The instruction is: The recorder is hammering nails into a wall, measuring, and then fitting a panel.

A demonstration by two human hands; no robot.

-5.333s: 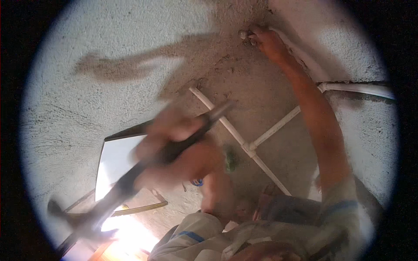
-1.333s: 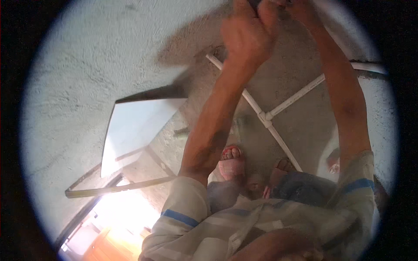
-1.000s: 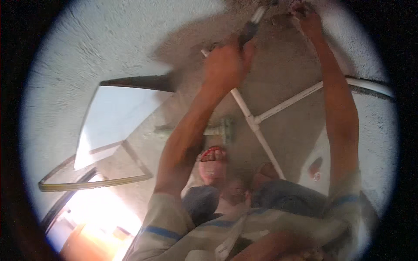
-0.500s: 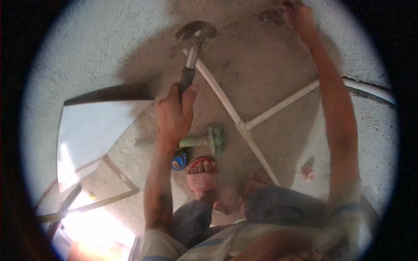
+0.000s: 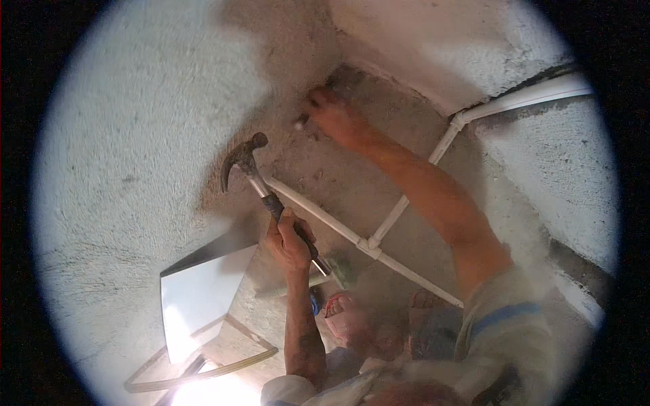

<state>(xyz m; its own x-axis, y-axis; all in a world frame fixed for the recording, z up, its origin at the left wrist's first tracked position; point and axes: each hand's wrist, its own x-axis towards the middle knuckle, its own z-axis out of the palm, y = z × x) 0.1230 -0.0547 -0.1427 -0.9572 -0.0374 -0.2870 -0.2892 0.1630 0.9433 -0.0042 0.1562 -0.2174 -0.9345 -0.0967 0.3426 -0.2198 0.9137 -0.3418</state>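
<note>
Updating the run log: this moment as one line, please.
left hand: grips claw hammer; right hand: at small object, grip unclear; nearby: white pipes meet

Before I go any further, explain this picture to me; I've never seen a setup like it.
There is no machine here: a person works with two bare hands. The picture comes from a wide fisheye camera worn on the head, the left of a pair, looking down; that is why the rim is round and straight edges bend.

The left hand grips a claw hammer by its dark handle, head pointing up and to the left. The right hand is blurred; a small dark thing shows at its fingers, too unclear to name.

White pipes meet at a T joint along the rough floor. A white panel shows at lower left.
</note>
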